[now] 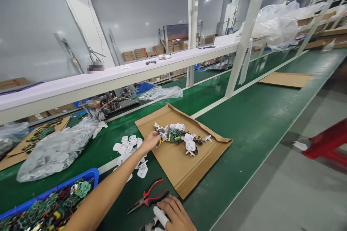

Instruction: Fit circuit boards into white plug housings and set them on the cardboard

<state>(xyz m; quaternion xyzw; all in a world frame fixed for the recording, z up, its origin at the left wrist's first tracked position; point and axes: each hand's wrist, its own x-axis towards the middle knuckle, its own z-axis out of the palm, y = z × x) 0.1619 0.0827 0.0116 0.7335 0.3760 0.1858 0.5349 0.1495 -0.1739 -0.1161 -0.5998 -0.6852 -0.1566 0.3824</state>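
My left hand [150, 141] reaches onto a brown cardboard sheet [173, 168]. Its fingers are closed at the left edge of a heap of small green circuit boards [177, 138] and white plastic pieces [190, 144]; what they pinch is hidden. At the bottom, my right hand [177, 214] has bent fingers and a white cover on its thumb. Greyish-white pieces [151, 225] lie under it, and I cannot make out what it grips. Red-and-black-handled pliers [148, 199] lie open just beyond its fingertips. Left of the cardboard is a pile of white plastic plates [127, 148].
A blue bin [96, 177] full of circuit boards stands at lower left. Behind it lies a clear bag [58, 155] of white parts. A white shelf [121, 76] on posts runs above the green bench [260, 115]. A red stool [329, 144] stands at right.
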